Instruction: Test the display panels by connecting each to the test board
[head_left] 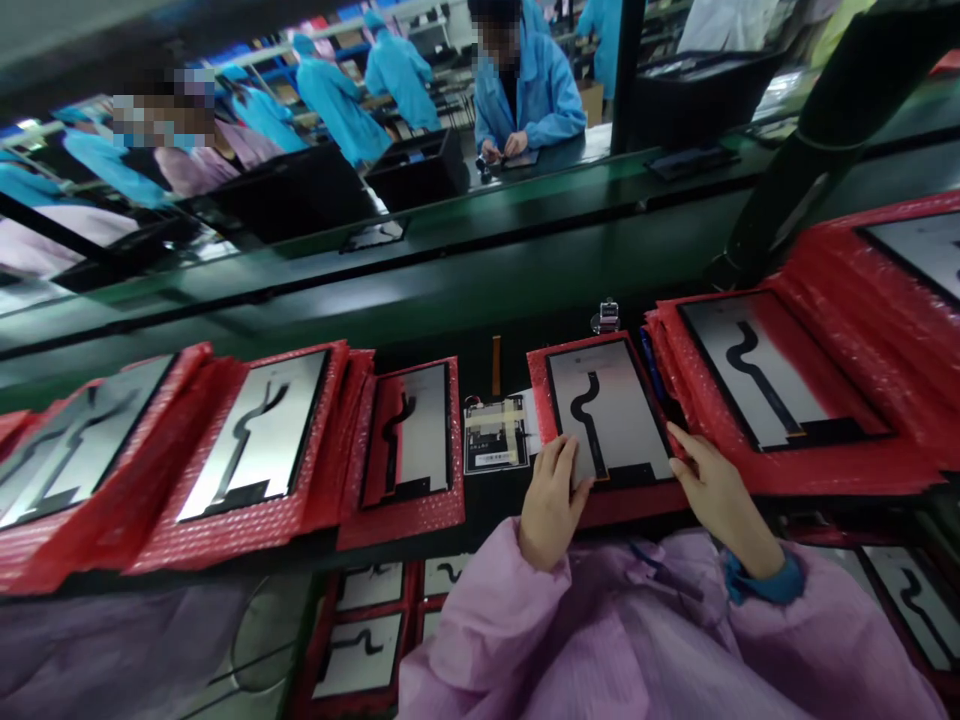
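Observation:
A grey display panel with a black curved flex cable lies on red bubble wrap in front of me. My left hand rests on the panel's near left corner, fingers curled against its edge. My right hand touches the near right corner, fingers extended along the wrap. Both arms wear pink sleeves. A small circuit board with yellow tape strips lies just left of the panel.
Similar panels on red wrap line the bench: left, further left, right. More lie below the bench edge. A green conveyor runs behind. People in blue coats work at the far side, among black trays.

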